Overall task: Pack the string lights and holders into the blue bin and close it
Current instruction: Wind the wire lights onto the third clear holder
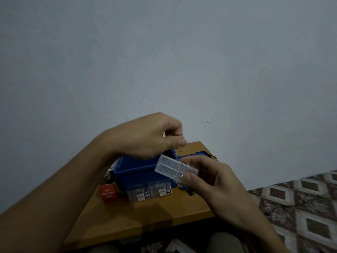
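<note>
An open blue bin [138,175] stands on a small wooden table [155,214]. Its blue lid [195,155] lies behind it to the right. My right hand [206,178] grips a clear plastic holder [173,168] over the bin's right front corner. My left hand [155,136] hovers above the bin with thumb and fingers pinched together; what they pinch is too small to tell. Two clear boxes with labels [149,191] stand against the bin's front wall. A red box of LED lights [108,192] sits at the bin's left front.
A white packet [111,168] lies left of the bin. A plain wall rises right behind the table. Patterned floor tiles [300,198] spread to the right. My knees [224,241] show below the table's near edge.
</note>
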`<state>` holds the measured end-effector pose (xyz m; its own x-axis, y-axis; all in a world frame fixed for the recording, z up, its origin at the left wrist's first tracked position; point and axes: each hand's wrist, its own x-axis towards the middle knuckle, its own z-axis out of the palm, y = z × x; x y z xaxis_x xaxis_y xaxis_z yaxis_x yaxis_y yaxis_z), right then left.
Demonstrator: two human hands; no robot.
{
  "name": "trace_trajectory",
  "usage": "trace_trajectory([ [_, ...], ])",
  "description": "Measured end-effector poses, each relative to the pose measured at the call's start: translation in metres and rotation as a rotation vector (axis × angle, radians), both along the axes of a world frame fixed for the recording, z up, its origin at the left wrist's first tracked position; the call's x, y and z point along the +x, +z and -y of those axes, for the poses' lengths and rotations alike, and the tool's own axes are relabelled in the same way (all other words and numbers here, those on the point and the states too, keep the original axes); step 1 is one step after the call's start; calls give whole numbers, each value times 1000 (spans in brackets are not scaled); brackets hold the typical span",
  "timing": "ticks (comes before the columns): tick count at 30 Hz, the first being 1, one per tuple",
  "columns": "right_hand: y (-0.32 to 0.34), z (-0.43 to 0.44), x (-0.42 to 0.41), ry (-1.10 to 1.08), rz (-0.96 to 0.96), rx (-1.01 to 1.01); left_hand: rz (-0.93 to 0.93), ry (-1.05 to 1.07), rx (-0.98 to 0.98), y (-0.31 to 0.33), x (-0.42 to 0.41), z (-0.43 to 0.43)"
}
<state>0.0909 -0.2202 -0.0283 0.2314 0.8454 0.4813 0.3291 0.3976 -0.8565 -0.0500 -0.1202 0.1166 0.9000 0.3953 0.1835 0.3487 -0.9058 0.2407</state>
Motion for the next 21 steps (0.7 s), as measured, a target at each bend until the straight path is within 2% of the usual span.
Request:
trace_trajectory([
  [5, 3, 6, 5, 110, -87, 6, 10, -44, -104, -4, 8, -18],
  [9, 5, 10, 8, 159, -163, 43, 68, -11, -385, -24, 6, -33],
  [16, 3, 5, 13, 89, -354, 116, 388, 62, -887, -79, -1, -25],
  [21, 1, -1, 3, -62, -358, 154, 623, 35, -1079, -102, -6, -7],
])
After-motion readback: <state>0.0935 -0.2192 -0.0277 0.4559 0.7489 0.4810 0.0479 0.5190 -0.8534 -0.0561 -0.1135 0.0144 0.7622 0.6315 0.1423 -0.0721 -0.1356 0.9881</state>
